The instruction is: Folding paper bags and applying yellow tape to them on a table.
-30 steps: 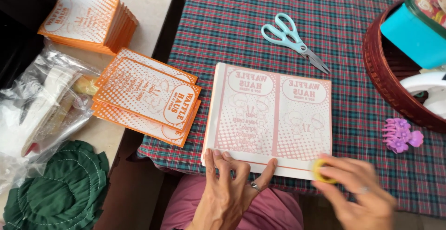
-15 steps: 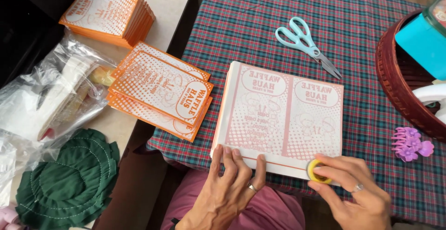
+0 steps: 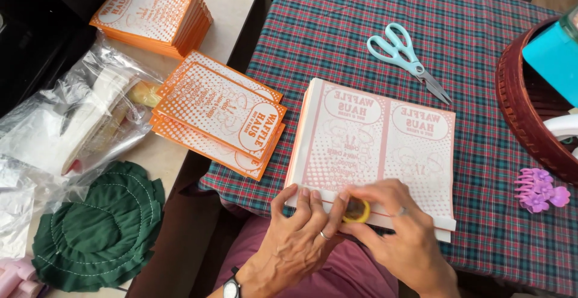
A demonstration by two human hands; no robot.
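Under the pressing left hand [image 3: 301, 241], pale pink-printed paper sheets [image 3: 373, 147]; right hand [image 3: 394, 238] pinching yellow tape roll [image 3: 356, 211].

Most of the yellow tape roll [image 3: 356, 211] is hidden under the right hand [image 3: 397, 238], whose moving fingers are blurred. Beside it, the left hand [image 3: 298, 238] covers the near corner of the paper stack [image 3: 376, 147]. Right of the stack, the dark red basket [image 3: 530, 123] and the teal box [image 3: 554, 57] in it are cut off by the edge. I cannot tell what the clear plastic bags [image 3: 66, 123], left of the stack, hold.
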